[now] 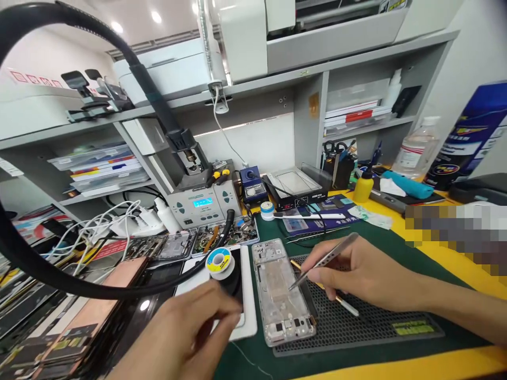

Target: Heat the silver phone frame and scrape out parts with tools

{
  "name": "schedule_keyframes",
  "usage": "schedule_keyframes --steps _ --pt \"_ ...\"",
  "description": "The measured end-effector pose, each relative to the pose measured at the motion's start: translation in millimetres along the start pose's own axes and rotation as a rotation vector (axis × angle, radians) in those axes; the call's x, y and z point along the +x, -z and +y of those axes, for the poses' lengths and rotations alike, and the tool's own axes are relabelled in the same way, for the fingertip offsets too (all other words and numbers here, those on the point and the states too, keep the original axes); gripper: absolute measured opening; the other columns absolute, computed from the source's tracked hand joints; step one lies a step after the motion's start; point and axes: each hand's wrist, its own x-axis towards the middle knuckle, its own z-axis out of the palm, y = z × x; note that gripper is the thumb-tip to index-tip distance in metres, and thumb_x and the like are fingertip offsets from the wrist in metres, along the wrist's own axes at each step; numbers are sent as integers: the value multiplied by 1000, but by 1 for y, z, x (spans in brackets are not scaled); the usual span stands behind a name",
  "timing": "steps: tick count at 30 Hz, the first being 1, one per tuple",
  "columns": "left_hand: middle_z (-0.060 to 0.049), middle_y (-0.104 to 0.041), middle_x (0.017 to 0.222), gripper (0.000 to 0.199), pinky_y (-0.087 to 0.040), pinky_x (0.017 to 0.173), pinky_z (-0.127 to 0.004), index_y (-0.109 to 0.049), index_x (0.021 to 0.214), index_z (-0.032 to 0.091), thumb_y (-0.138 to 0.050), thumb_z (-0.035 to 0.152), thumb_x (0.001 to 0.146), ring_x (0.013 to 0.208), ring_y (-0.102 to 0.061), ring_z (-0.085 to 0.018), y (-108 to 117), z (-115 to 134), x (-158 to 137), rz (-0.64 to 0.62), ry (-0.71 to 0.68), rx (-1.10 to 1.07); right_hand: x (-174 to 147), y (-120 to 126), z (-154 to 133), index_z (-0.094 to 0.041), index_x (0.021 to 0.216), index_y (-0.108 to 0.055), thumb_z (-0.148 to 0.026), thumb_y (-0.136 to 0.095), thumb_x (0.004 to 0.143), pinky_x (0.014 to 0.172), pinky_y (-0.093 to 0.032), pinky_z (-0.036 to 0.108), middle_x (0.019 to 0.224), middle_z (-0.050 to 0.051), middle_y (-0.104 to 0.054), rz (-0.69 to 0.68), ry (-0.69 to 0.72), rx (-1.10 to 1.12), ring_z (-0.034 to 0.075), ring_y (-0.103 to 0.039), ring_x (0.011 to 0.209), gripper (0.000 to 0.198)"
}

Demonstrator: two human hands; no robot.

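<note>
My right hand (356, 272) grips metal tweezers (330, 254). Their tips point down at the middle of a phone frame (274, 277), a silver shell with its inside exposed. I cannot tell whether they touch it. The frame lies partly on a dark perforated mat (368, 316). Below my right fingers rests a slim white-and-gold stick-like tool (347, 306). To the left of the frame my left hand (194, 327) is raised, thumb and fingertips pinched together and slightly blurred. Whatever is between them is not visible. A solder wire spool (220, 263) sits on a white device (249, 316) behind it.
A thick black hose (99, 287) loops across the left side. Behind stand a rework station (204, 206) and a flat heating plate (297, 184). Stacked phone parts (79, 316) fill the left. A yellow bottle (363, 186) and clear bottle (415, 148) stand back right.
</note>
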Motion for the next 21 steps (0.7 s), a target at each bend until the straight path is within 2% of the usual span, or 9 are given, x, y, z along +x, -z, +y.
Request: schedule_keyframes --steps 2,4,6,9,12,14,16,18,21 --pt "2 -67 96 29 -47 72 -28 -68 100 28 -40 28 109 82 -63 -14 1 8 30 -87 22 -16 -1 -2 3 -22 102 -81 -49 -74 97 56 -48 26 67 0 -69 -19 -12 -25 18 -69 62 28" --pt "1 -65 100 29 -46 75 -32 -65 100 27 -38 26 109 85 -61 -17 -2 11 51 -128 13 9 -1 -4 9 -23 103 -82 -51 -73 97 55 -47 26 73 1 -70 -39 -26 -36 18 -69 61 29" --pt "0 -64 102 26 -48 78 -35 -64 101 27 -39 22 107 89 -62 -19 -9 10 58 -151 -19 19 0 -7 15 -25 105 -83 -53 -72 98 56 -47 26 77 1 -71 -54 -45 -36 17 -68 61 31" --pt "-1 -65 108 27 -53 82 -37 -64 109 27 -42 13 102 95 -66 -21 -21 5 54 -144 -92 39 3 -10 22 -26 104 -83 -54 -74 96 57 -49 25 78 0 -68 -65 -81 18 15 -66 61 31" --pt "-3 -67 107 31 -58 72 -36 -65 111 25 -46 6 96 90 -70 -22 -36 -2 47 -94 -221 164 5 -11 23 -26 99 -85 -54 -76 95 56 -50 23 81 0 -67 -73 -120 88 12 -62 59 29" --pt "-3 -67 97 29 -54 54 -33 -67 104 23 -44 7 96 78 -69 -22 -46 -7 46 -13 -332 238 5 -11 22 -26 97 -85 -51 -78 94 55 -50 21 81 -1 -65 -85 -132 105 11 -60 59 26" --pt "-3 -65 89 32 -46 44 -33 -67 101 21 -37 10 101 70 -67 -21 -54 -9 46 52 -399 267 4 -9 21 -27 96 -85 -48 -81 93 55 -51 20 78 -2 -63 -104 -144 119 11 -59 60 22" --pt "-2 -64 87 39 -42 42 -33 -68 105 20 -30 13 107 65 -65 -18 -56 -8 48 58 -398 303 2 -8 20 -27 96 -85 -48 -82 91 54 -51 20 77 -2 -63 -92 -172 140 11 -60 60 22" --pt "0 -67 89 38 -42 42 -33 -69 111 23 -32 14 109 55 -58 -15 -52 -4 49 -14 -383 387 1 -5 19 -26 97 -85 -51 -83 90 53 -50 22 76 0 -67 -32 -197 157 13 -63 58 26"
